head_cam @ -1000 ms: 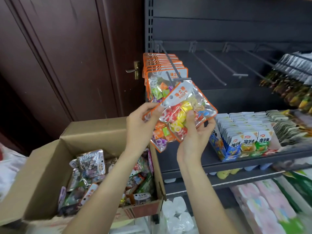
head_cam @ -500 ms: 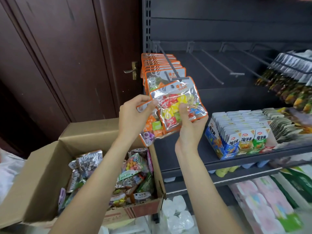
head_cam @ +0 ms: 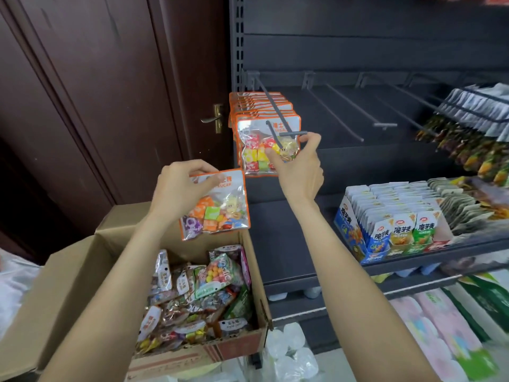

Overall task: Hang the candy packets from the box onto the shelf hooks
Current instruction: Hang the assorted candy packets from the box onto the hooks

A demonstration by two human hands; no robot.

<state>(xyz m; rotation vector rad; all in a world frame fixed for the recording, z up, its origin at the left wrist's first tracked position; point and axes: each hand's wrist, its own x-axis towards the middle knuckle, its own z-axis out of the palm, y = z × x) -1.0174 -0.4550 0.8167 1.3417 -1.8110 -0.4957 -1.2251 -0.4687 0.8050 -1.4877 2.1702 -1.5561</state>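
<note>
Since half a second ago your packet has gone onto the leftmost hook (head_cam: 271, 104), front of the hung row; your right hand (head_cam: 298, 168) pinches that front packet (head_cam: 257, 150) just below the hook's tip; your left hand (head_cam: 180, 188) grips a second packet (head_cam: 217, 210) lower left of the hook, above the box (head_cam: 82, 274).

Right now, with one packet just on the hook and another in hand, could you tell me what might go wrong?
The front packet hangs near the hook's tip, where the right hand pinches it; released carelessly, it might slide off. The hook looks nearly full, so the packet in the left hand may not fit. That orange-edged packet is held only by its top and could drop into the box.
</note>
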